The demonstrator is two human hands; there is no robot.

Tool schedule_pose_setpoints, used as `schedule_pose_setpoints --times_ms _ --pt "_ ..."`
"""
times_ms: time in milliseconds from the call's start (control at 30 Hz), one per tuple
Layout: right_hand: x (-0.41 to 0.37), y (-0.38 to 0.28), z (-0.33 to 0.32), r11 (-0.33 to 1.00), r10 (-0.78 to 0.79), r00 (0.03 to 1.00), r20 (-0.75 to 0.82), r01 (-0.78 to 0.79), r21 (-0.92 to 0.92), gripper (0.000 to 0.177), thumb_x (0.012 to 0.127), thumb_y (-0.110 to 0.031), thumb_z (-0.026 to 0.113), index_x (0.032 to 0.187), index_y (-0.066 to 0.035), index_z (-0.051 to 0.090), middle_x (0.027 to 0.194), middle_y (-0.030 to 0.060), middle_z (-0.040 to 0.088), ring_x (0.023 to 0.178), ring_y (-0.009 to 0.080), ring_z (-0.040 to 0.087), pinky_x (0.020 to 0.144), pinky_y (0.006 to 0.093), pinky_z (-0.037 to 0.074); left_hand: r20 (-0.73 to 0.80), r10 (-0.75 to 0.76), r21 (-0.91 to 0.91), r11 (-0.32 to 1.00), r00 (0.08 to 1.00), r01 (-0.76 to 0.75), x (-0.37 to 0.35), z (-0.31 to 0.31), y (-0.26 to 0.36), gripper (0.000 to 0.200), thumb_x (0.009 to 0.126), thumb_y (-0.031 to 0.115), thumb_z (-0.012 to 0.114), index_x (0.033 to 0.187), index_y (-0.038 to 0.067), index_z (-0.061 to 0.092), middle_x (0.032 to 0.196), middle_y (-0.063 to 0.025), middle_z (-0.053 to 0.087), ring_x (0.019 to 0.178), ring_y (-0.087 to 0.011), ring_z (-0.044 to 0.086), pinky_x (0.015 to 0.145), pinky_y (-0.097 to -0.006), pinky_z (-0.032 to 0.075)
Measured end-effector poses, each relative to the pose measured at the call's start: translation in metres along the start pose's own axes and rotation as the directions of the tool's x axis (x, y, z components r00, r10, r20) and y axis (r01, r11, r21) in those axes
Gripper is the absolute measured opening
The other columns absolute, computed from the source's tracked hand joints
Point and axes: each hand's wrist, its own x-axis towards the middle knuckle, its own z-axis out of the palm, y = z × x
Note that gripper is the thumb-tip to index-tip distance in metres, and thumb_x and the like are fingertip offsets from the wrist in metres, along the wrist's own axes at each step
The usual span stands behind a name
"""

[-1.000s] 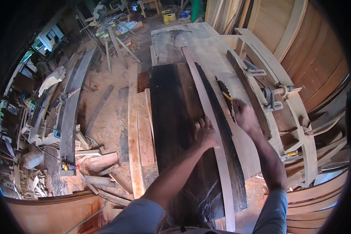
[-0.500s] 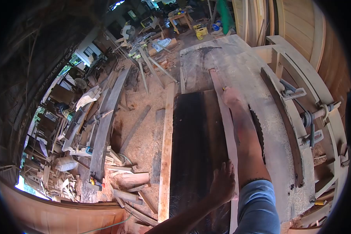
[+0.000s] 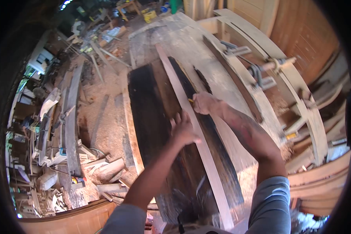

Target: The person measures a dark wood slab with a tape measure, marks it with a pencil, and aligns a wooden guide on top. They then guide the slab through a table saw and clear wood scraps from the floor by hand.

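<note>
On the dark plank (image 3: 156, 117), the fingers (image 3: 178, 118) of the left hand (image 3: 184, 130) are spread and laid flat, palm down, and the thumb is set against the near edge of the pale batten (image 3: 208, 167). Just beyond, the fingers (image 3: 196, 102) of the right hand (image 3: 206, 104) are curled tightly together and pinched on a yellow pencil (image 3: 190, 101), of which only a short tip is seen. That tip is held at the left edge of the batten, where the batten meets the plank. The right hand itself is rested across the batten, and its forearm is stretched back over the right side of the plank.

The batten is laid lengthwise on the plank, from the far end to the near end, slightly askew. The plank is carried by the bench (image 3: 171, 35), whose top is dusted with sawdust, and its near end is lost at the lower edge of the view. A toothed saw blade (image 3: 202, 80) is seen rising from the bench just beyond the right hand, close beside the plank. Further right, a dark rail (image 3: 230, 74) is laid across the bench, with clamps (image 3: 261, 74) fixed on curved timber behind it. Left of the bench, the floor (image 3: 101, 97) is covered with sawdust and offcuts (image 3: 105, 167).
</note>
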Motion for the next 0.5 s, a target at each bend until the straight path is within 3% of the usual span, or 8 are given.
schedule_pose_setpoints --times_ms 67,100,167,200,233,333,400,500 --pt "-0.087 -0.025 0.014 0.993 0.037 0.999 0.005 -0.036 -0.109 0.019 0.080 -0.017 0.055 0.087 -0.005 0.067 0.086 0.0151 0.070 0.085 0.0348 0.066 0.076 0.0443 0.053 0.011 0.014 0.022 1.000 1.000 -0.014 -0.001 -0.005 0.000 0.123 0.057 0.049 0.084 0.144 -0.011 0.020 0.154 -0.0260 0.016 0.143 -0.0438 0.014 0.114 -0.0568 0.011" --pt "-0.132 -0.026 0.034 0.999 -0.022 0.996 -0.085 0.018 -0.044 0.019 0.078 -0.019 0.055 0.082 -0.004 0.067 0.079 0.0177 0.068 0.078 0.0376 0.065 0.070 0.0451 0.053 0.022 0.010 0.077 0.997 1.000 -0.012 0.003 -0.004 0.000 0.126 0.056 0.051 0.084 0.144 -0.011 0.019 0.153 -0.0262 0.017 0.143 -0.0441 0.013 0.114 -0.0562 0.010" --pt "-0.238 -0.063 0.035 0.985 0.136 0.986 0.095 -0.145 0.098 0.019 0.078 -0.020 0.056 0.078 -0.004 0.066 0.073 0.0199 0.065 0.070 0.0397 0.065 0.063 0.0459 0.053 -0.004 0.002 0.096 0.995 1.000 -0.002 0.013 0.004 -0.002 0.119 0.059 0.055 0.082 0.143 -0.009 0.027 0.153 -0.0258 0.020 0.142 -0.0432 0.017 0.115 -0.0547 0.012" --pt "-0.290 -0.064 0.067 0.996 0.085 0.996 0.000 -0.085 0.033 0.021 0.079 -0.018 0.054 0.072 -0.002 0.065 0.070 0.0206 0.064 0.065 0.0405 0.063 0.060 0.0466 0.053 0.053 -0.008 0.118 0.993 0.999 0.002 0.010 -0.006 0.004 0.116 0.060 0.055 0.081 0.142 -0.009 0.030 0.153 -0.0254 0.018 0.142 -0.0429 0.016 0.114 -0.0549 0.013" --pt "-0.339 -0.090 0.058 0.992 0.123 0.975 0.185 -0.125 -0.001 0.019 0.081 -0.015 0.053 0.083 0.000 0.064 0.065 0.0200 0.062 0.060 0.0383 0.063 0.055 0.0461 0.052 0.108 -0.030 0.133 0.991 0.994 0.015 0.015 -0.007 0.004 0.126 0.061 0.055 0.082 0.144 -0.013 0.016 0.155 -0.0243 0.016 0.144 -0.0427 0.011 0.115 -0.0552 0.010" --pt "-0.461 -0.139 0.079 0.947 0.314 0.807 0.499 -0.300 -0.112 0.038 0.080 -0.010 0.055 0.117 0.002 0.051 0.063 0.0185 0.061 0.062 0.0309 0.067 0.052 0.0417 0.054 0.129 -0.074 0.166 0.985 0.989 0.052 0.019 -0.010 0.009 0.121 0.062 0.054 0.083 0.145 -0.009 0.021 0.156 -0.0219 0.015 0.143 -0.0431 0.014 0.113 -0.0548 0.014" --pt "-0.558 -0.130 0.137 0.956 0.256 0.767 0.588 -0.293 -0.035 0.042 0.085 -0.013 0.055 0.125 0.000 0.050 0.061 0.0167 0.058 0.053 0.0259 0.062 0.048 0.0348 0.053 0.139 -0.097 0.228 0.972 0.986 0.064 0.019 -0.016 0.015 0.109 0.063 0.055 0.081 0.141 -0.005 0.034 0.152 -0.0211 0.023 0.140 -0.0413 0.022 0.110 -0.0514 0.020" --pt "-0.530 -0.161 0.072 0.866 0.446 0.755 0.480 -0.499 -0.020 0.036 0.092 -0.008 0.049 0.128 -0.003 0.054 0.081 0.0194 0.068 0.045 0.0202 0.055 0.044 0.0369 0.053 0.139 -0.110 0.293 0.954 0.984 0.066 0.020 -0.016 0.016 0.101 0.064 0.055 0.081 0.138 -0.001 0.043 0.149 -0.0195 0.029 0.137 -0.0399 0.028 0.107 -0.0488 0.024"
